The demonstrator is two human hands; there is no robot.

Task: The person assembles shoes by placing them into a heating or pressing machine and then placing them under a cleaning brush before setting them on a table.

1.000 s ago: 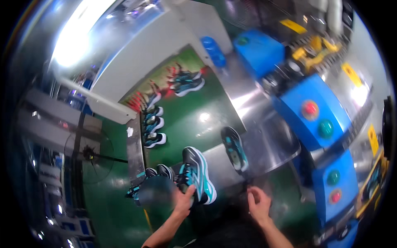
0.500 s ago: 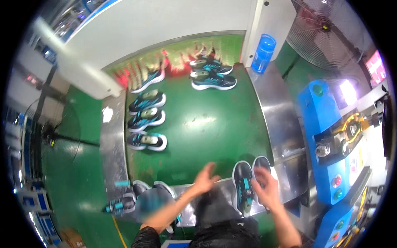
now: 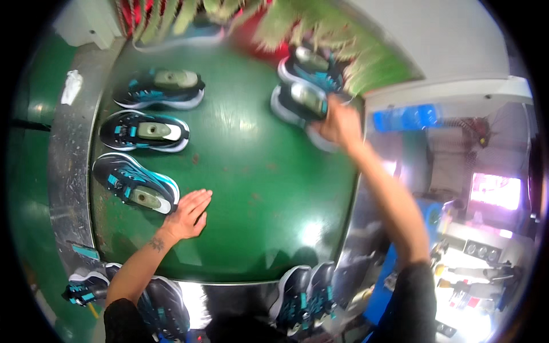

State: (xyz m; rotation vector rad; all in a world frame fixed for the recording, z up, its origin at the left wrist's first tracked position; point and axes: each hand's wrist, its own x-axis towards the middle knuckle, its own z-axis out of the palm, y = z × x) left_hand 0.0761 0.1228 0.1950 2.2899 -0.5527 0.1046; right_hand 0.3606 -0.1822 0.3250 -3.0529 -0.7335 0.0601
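Observation:
My right hand (image 3: pixel 341 124) reaches to the far right of the green surface. Its fingers are closed on the toe end of a black and teal sneaker (image 3: pixel 303 103), slightly blurred. A second such sneaker (image 3: pixel 314 66) lies just behind that one. Near the left row, my left hand (image 3: pixel 190 216) is open, fingers stretched out, beside the heel of the nearest sneaker (image 3: pixel 137 183); I cannot tell whether it touches. Behind it in the row lie another sneaker (image 3: pixel 146 131) and one more (image 3: pixel 160 88). Olive-green inserts show in the shoe openings.
Fringed strips (image 3: pixel 337 43) hang at the back, with a blurred shoe among them. A metal edge (image 3: pixel 71 188) borders the green surface (image 3: pixel 246 166). A blue bottle (image 3: pixel 406 117) stands at right. Two dark sneakers (image 3: pixel 294 291) rest in front; several others are at front left.
My right hand has gone from the front-right pair to the far-right sneakers and closed on one. My left hand has moved left to the row. The view has turned and come closer.

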